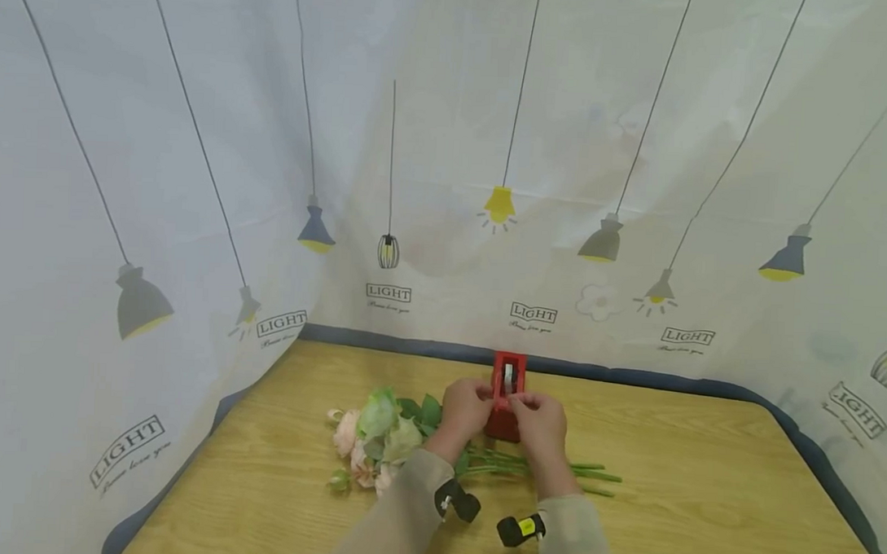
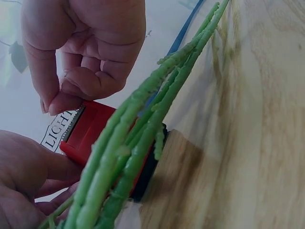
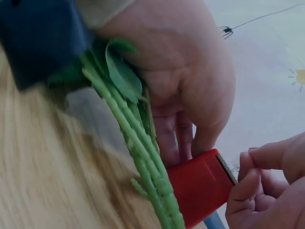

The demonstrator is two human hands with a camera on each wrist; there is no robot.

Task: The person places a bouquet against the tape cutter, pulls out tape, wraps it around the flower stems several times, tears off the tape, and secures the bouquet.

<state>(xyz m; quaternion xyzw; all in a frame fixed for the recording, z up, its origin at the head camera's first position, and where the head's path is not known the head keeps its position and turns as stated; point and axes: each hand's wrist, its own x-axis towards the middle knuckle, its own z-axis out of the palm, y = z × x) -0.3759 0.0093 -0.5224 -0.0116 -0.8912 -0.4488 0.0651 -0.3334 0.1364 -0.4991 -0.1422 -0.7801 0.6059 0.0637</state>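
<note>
A red tape dispenser (image 1: 505, 426) stands on the table, with a pale roll (image 1: 509, 379) in it. My left hand (image 1: 466, 410) grips its side; in the right wrist view that hand (image 3: 183, 71) has thumb and fingers at the red body (image 3: 198, 188). Beside the serrated edge, my right hand (image 1: 542, 431) pinches the end of the clear tape, which is barely visible. The left wrist view shows this pinch (image 2: 86, 52) close to the teeth. Flower stems (image 1: 591, 468) run below the dispenser and cross in front of it in both wrist views.
Pink and pale green artificial-looking blossoms (image 1: 379, 430) with leaves lie to the left on the wooden table (image 1: 700, 482). A white curtain (image 1: 448, 147) printed with lamps hangs behind, its dark blue border (image 1: 404, 345) along the table's back edge.
</note>
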